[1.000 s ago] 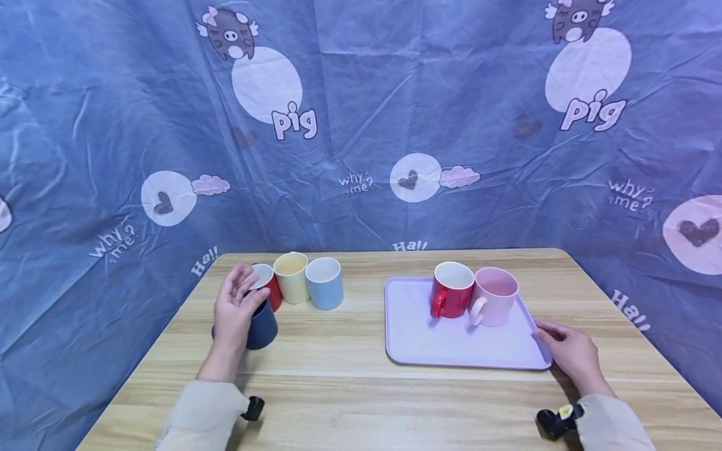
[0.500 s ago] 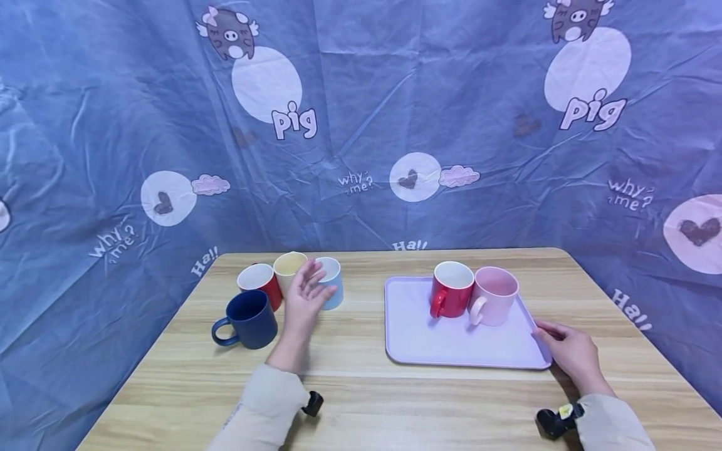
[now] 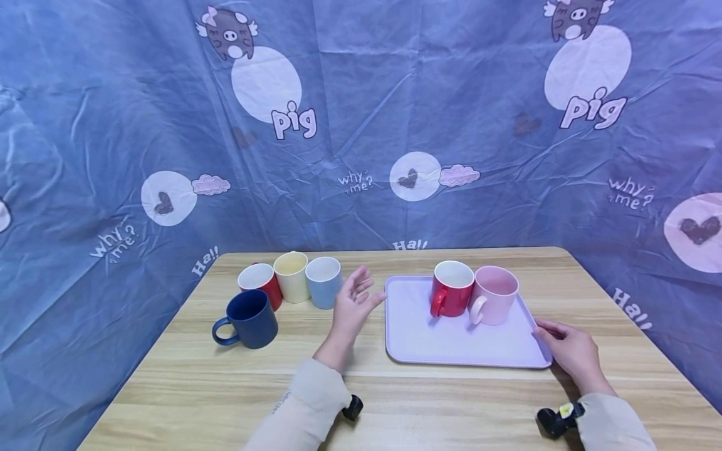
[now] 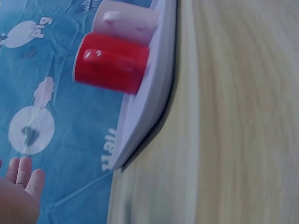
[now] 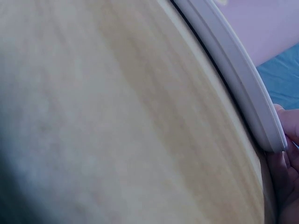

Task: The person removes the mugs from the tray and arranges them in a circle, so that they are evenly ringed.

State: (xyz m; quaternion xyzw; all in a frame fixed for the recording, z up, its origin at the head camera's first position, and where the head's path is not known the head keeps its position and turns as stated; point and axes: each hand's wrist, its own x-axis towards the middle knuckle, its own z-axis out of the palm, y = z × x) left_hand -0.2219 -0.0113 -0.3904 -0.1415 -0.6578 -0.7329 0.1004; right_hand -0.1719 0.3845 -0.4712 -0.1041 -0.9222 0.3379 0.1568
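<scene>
While the right hand (image 3: 572, 354) pinches the tray (image 3: 420, 341) at its right edge, close to the near corner, with the thumb at the rim and fingers reaching beneath it, the left hand (image 3: 351, 310) hangs over the table (image 3: 429, 407) with its fingers loosely spread and nothing in them, between the light blue mug (image 3: 324, 291) and the tray's left side. The left wrist view shows that hand's fingers at the lower left, apart from the tray. On the tray, toward the back, the red mug (image 3: 458, 300) and the pink mug (image 3: 501, 300) stand upright side by side, handles toward the person; whether they touch is hard to tell. Left of the left hand, four mugs stand upright on the wood: the light blue one nearest to it, then the cream mug (image 3: 293, 285), a second red mug (image 3: 273, 292) with a white inside, and in front of that the navy mug (image 3: 261, 326), its handle pointing left. Behind the table hangs a blue cloth (image 3: 366, 113) printed with pigs and hearts.
</scene>
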